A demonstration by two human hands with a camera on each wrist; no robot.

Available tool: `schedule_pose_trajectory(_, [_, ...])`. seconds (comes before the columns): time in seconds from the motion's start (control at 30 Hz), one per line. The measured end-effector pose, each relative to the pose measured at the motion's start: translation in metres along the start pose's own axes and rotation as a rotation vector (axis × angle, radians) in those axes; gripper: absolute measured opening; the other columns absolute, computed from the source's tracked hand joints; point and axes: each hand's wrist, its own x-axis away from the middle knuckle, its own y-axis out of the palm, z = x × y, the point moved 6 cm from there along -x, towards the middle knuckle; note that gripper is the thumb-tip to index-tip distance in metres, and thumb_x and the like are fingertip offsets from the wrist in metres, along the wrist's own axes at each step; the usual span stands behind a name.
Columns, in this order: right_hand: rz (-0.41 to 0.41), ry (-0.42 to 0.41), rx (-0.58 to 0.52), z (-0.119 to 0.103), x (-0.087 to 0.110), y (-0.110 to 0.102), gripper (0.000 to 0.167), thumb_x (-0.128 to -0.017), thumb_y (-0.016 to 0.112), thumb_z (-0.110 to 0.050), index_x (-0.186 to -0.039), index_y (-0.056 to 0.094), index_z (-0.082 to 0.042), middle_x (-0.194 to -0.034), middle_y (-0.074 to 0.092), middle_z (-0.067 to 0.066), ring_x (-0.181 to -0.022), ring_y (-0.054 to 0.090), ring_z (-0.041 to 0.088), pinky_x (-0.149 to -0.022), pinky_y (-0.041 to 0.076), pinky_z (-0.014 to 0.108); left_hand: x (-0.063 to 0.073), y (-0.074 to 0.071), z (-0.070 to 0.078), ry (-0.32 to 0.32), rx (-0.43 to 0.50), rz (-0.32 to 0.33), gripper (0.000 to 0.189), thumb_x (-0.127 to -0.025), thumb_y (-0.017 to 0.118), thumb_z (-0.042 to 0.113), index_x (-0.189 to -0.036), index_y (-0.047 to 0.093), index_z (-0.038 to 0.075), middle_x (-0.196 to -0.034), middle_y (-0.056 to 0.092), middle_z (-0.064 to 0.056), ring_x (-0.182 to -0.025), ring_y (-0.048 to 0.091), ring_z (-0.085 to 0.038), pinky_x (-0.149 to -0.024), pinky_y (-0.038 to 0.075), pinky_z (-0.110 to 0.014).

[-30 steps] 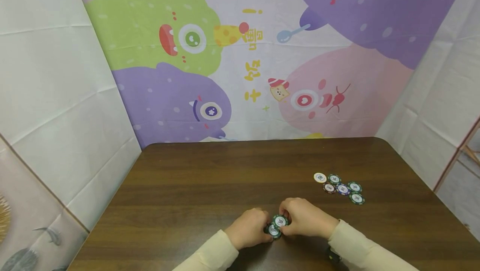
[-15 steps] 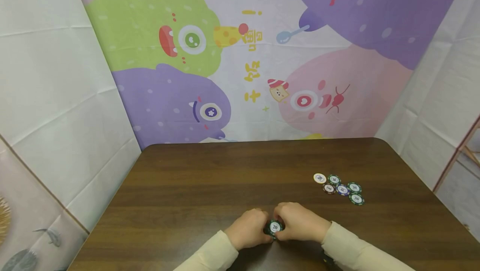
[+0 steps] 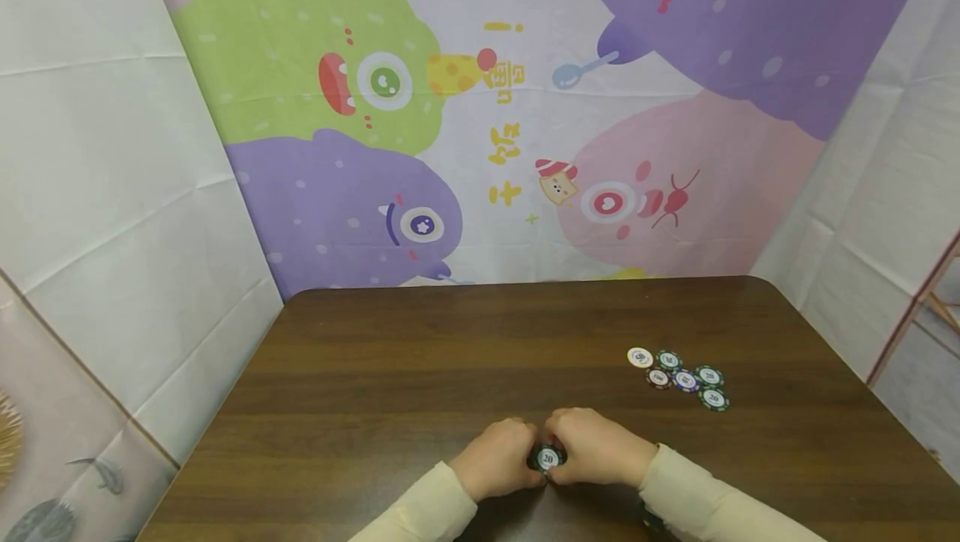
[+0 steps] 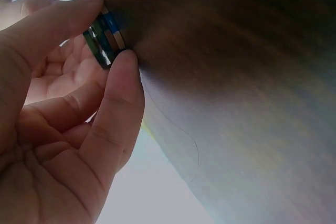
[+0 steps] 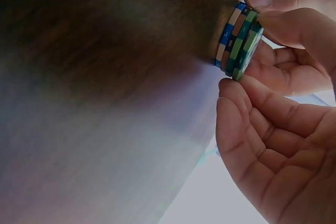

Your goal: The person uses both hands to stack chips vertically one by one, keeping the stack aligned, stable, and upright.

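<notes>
Between my two hands sits a short stack of poker chips (image 3: pixel 548 459), topped by a green-edged chip with a white centre marked 20. Seen side-on in the right wrist view, the stack (image 5: pixel 237 40) shows a blue-edged chip at the table, a brown one above it and green ones on top. My left hand (image 3: pixel 498 457) pinches the stack from the left, thumb and fingertips at its lower rim in the left wrist view. From the right, my right hand (image 3: pixel 600 446) pinches the upper green chip with curled fingers. Both hands partly cover the stack in the head view.
Several loose poker chips (image 3: pixel 685 380) lie flat in a cluster on the right of the brown wooden table (image 3: pixel 420 342): a yellow-edged one (image 3: pixel 640 357), green, brown and blue ones. A cartoon-printed cloth (image 3: pixel 495 108) hangs behind the table's far edge.
My right hand has moved slightly left and down, bringing its green chip from an offset position onto the stack. My left hand has stayed in place around the stack.
</notes>
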Motion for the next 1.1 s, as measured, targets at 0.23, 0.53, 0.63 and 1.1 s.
schedule_pose_trajectory(0.23, [-0.012,-0.006,-0.018,-0.002,0.001,0.000,0.017,-0.071,0.079,-0.018,-0.081,0.066,-0.014,-0.076,0.056,-0.010,-0.067,0.042,0.000,-0.060,0.039,0.018,0.000,0.001,0.000,0.006,0.012,-0.004,0.020,-0.074,0.083,0.021,-0.083,0.066,0.014,-0.074,0.060,0.010,-0.066,0.044,0.000,-0.061,0.042,-0.016])
schedule_pose_trajectory(0.53, [-0.004,-0.010,-0.009,-0.002,0.001,0.000,0.016,-0.071,0.080,-0.019,-0.082,0.068,-0.015,-0.077,0.056,-0.011,-0.068,0.042,-0.001,-0.061,0.040,0.018,0.000,0.000,0.000,-0.004,-0.002,-0.006,0.023,-0.074,0.084,0.024,-0.084,0.065,0.014,-0.076,0.060,0.009,-0.067,0.045,-0.001,-0.061,0.042,-0.017])
schedule_pose_trajectory(0.63, [-0.004,-0.003,-0.017,-0.001,0.002,0.001,0.017,-0.073,0.080,-0.020,-0.084,0.069,-0.014,-0.078,0.057,-0.010,-0.068,0.043,-0.001,-0.061,0.040,0.018,0.000,0.000,0.000,-0.011,-0.002,-0.011,0.025,-0.073,0.084,0.025,-0.085,0.065,0.014,-0.078,0.061,0.008,-0.068,0.046,-0.001,-0.062,0.043,-0.017])
schedule_pose_trajectory(1.1, [0.055,0.073,-0.086,0.015,0.011,-0.013,0.030,-0.077,0.080,-0.025,-0.098,0.070,-0.007,-0.086,0.060,-0.005,-0.073,0.051,0.004,-0.064,0.045,0.022,0.000,0.001,0.000,-0.007,-0.024,-0.015,0.025,-0.075,0.083,0.026,-0.083,0.064,0.013,-0.073,0.053,0.010,-0.064,0.042,0.000,-0.057,0.040,-0.015])
